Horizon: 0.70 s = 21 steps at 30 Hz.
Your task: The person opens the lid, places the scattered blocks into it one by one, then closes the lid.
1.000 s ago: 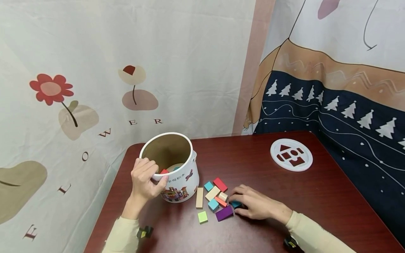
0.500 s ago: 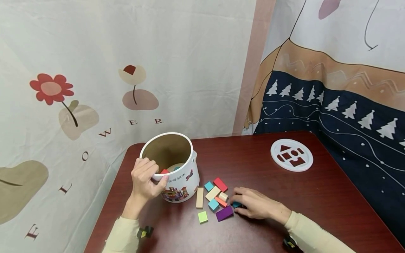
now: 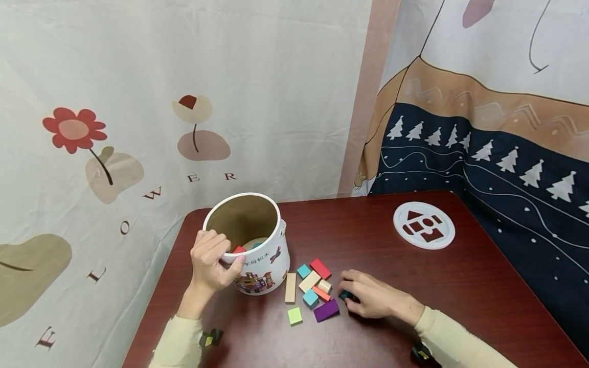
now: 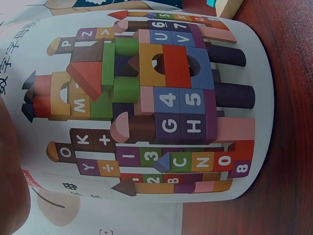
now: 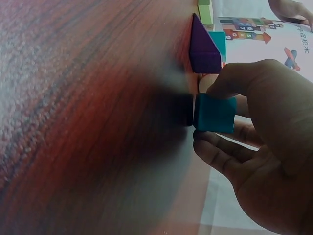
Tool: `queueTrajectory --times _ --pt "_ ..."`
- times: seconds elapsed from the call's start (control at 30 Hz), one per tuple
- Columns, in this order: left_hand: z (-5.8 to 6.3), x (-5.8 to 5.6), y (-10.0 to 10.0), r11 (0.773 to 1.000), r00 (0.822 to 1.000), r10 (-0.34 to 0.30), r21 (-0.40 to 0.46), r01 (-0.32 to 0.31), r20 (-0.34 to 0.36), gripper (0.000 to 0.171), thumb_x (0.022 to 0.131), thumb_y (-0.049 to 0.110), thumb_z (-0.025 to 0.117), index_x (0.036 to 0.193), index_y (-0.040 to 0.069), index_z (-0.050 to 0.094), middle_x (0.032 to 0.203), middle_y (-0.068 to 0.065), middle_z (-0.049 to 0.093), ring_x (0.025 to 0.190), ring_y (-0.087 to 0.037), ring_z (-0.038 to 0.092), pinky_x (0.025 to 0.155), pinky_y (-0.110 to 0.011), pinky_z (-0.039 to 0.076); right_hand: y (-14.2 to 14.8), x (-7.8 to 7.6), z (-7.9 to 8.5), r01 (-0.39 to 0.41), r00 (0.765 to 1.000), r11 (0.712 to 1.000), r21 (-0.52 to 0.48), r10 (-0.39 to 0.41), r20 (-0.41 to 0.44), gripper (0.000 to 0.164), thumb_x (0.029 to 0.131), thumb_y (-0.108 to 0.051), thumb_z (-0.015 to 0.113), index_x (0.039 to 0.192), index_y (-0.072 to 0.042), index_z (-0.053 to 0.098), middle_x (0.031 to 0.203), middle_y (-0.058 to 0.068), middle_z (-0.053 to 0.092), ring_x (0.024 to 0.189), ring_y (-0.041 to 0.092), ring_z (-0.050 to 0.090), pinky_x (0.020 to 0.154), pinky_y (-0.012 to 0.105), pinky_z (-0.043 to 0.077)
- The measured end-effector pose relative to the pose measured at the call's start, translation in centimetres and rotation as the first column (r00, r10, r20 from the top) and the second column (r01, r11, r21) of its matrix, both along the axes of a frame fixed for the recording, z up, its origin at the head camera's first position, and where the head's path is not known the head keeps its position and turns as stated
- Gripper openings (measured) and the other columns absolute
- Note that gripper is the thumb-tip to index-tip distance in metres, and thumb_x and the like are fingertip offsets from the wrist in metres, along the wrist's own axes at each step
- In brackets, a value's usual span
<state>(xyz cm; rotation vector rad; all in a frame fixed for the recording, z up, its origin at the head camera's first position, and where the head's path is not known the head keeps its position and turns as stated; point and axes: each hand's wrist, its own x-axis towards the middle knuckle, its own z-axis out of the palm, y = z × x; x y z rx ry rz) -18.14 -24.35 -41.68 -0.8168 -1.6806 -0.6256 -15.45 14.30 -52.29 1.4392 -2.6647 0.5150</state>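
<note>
A white bucket (image 3: 276, 266) with printed block pictures stands at the table's left, leaning toward me. My left hand (image 3: 212, 255) grips its near rim, thumb outside. A red block (image 3: 239, 249) and a blue one show inside. In the left wrist view, the printed bucket wall (image 4: 264, 112) fills most of the frame. To the right of the loose blocks, my right hand (image 3: 375, 296) pinches a teal cube (image 5: 215, 113) between thumb and fingers, low over the table. Whether the cube touches the tabletop, I cannot tell. Nearest to that hand lies a purple block (image 3: 326, 310).
Several blocks lie between bucket and right hand, among them a red block (image 3: 320, 268), a blue cube (image 3: 310, 298), a natural wood plank (image 3: 290, 288) and a lime green block (image 3: 295, 316). A white lid with shaped holes (image 3: 401, 225) rests at the back right of the table (image 3: 349, 230).
My right hand has shifted slightly right with the teal cube, away from the other blocks, and its fingers now cover more of it. The left hand and bucket have stayed still.
</note>
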Motion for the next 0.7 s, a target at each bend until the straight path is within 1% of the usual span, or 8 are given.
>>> queueTrajectory --times 0.13,0.33,0.57,0.7 --pt "0.0 0.0 0.0 1.000 1.000 -0.002 0.001 0.002 -0.001 0.040 0.075 0.032 0.059 0.053 0.012 0.033 0.053 0.003 0.024 0.050 -0.017 0.023 0.055 -0.039 0.022 0.1 -0.2 0.2 0.009 1.000 1.000 -0.015 -0.009 -0.013 0.012 0.084 -0.015 0.071 0.096 -0.015 0.073 0.095 -0.007 0.056 0.084 0.004 0.051 0.073 0.024 0.052" --pt "0.0 0.0 0.0 1.000 1.000 -0.001 0.000 0.001 0.002 0.041 0.076 0.033 0.059 0.053 0.012 0.033 0.053 0.003 0.024 0.050 -0.018 0.023 0.055 -0.039 0.022 0.4 -0.5 0.7 0.025 0.999 0.999 -0.031 -0.026 -0.026 0.012 0.084 -0.015 0.070 0.096 -0.012 0.072 0.097 -0.005 0.057 0.084 0.005 0.051 0.073 0.024 0.052" --pt "-0.1 0.0 0.0 1.000 1.000 -0.001 0.002 0.001 0.002 0.040 0.074 0.032 0.059 0.052 0.012 0.033 0.053 0.003 0.024 0.050 -0.018 0.023 0.055 -0.039 0.022 0.6 -1.3 2.5 0.045 0.999 0.996 -0.076 -0.043 0.020 0.011 0.086 -0.016 0.070 0.097 -0.015 0.071 0.098 -0.008 0.056 0.082 0.004 0.052 0.070 0.020 0.050" --pt "-0.2 -0.1 0.0 1.000 1.000 0.002 0.003 -0.002 0.001 0.040 0.075 0.033 0.059 0.052 0.012 0.033 0.053 0.003 0.024 0.050 -0.018 0.023 0.055 -0.039 0.022 0.4 -2.0 3.9 0.055 0.998 0.992 -0.115 -0.055 0.002 0.012 0.086 -0.015 0.072 0.098 -0.015 0.071 0.099 -0.008 0.056 0.082 0.006 0.054 0.070 0.019 0.052"
